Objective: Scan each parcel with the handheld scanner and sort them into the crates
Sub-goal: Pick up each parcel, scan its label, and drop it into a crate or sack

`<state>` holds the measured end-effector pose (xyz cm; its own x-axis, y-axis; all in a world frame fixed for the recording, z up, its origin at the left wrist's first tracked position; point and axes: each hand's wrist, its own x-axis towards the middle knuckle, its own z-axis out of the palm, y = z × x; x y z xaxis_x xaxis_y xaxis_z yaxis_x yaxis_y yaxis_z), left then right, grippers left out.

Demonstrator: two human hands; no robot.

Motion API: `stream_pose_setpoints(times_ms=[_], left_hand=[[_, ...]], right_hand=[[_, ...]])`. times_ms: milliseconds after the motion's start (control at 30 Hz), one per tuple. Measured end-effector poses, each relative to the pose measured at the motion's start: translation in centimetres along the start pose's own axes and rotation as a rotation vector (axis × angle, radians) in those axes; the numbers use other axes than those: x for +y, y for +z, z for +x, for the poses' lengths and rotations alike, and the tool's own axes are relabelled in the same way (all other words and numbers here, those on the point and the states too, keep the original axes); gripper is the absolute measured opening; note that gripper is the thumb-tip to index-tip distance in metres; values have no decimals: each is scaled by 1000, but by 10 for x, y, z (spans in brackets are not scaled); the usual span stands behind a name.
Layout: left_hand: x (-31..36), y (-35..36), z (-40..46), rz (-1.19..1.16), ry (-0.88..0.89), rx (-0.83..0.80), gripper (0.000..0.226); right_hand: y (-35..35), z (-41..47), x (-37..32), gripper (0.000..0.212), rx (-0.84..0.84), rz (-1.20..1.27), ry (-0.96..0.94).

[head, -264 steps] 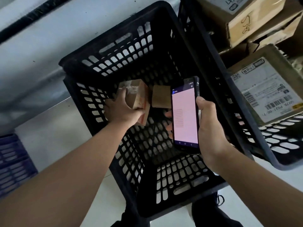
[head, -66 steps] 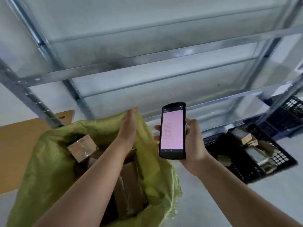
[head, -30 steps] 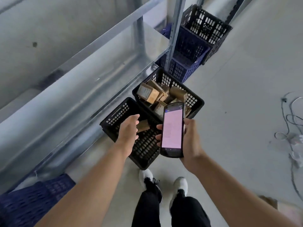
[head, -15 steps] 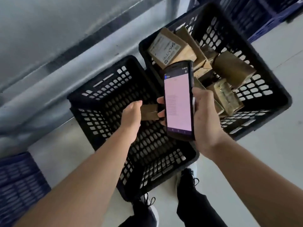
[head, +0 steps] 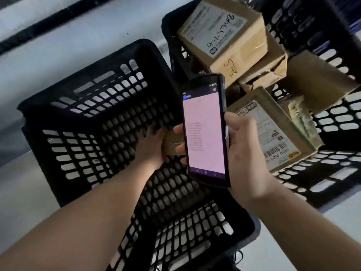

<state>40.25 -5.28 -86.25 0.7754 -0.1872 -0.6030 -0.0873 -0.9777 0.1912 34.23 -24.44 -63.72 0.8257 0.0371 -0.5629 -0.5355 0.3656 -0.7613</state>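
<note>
My left hand reaches down inside an otherwise empty black slotted crate, its fingers closed around a small brown parcel. The scanner partly hides this parcel. My right hand holds the handheld scanner upright above the crate's right side, its pink screen lit and facing me. A second black crate to the right holds several cardboard parcels. Among them are a labelled box with handwriting and a box with a barcode label.
A grey metal shelf rail runs behind the crates at the upper left. Pale floor shows at the lower right, and a dark shoe is at the bottom edge, just below the near crate.
The view has turned from the yellow sack to the crates and closed in on them. My left hand has gone deeper into the near crate with the small parcel. The scanner stays in my right hand.
</note>
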Motion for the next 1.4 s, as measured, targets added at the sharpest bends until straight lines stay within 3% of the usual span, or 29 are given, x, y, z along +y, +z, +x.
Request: stream_pose_setpoints(times_ms=[100, 333, 467, 567, 667, 800, 933, 1233, 1400], left_hand=[[1, -10, -25, -55, -13, 86, 97], [0, -83, -121, -669, -268, 86, 100], [6, -154, -198, -1254, -299, -42, 79], [6, -207, -262, -1470, -252, -63, 68], [7, -255, -326, -1602, -167, -109, 57], [19, -316, -404, -1713, -91, -167, 69], [37, -379, -469, -1833, -41, -144, 59], [88, -482, -600, -2015, 121, 137, 76], [127, -527, -687, -2072, 233, 309, 47]], right_hand=[[2, -6, 7, 67, 23, -25, 46], [49, -69, -26, 66, 75, 19, 120], [88, -125, -71, 68, 144, 71, 114], [123, -170, -112, 71, 176, 109, 88], [158, -222, -156, 71, 179, 129, 58], [194, -289, -218, 65, 210, 128, -11], [214, -344, -272, 64, 205, 80, -89], [224, -468, -380, 61, 57, 26, -195], [216, -538, -417, 64, -71, 23, -249]])
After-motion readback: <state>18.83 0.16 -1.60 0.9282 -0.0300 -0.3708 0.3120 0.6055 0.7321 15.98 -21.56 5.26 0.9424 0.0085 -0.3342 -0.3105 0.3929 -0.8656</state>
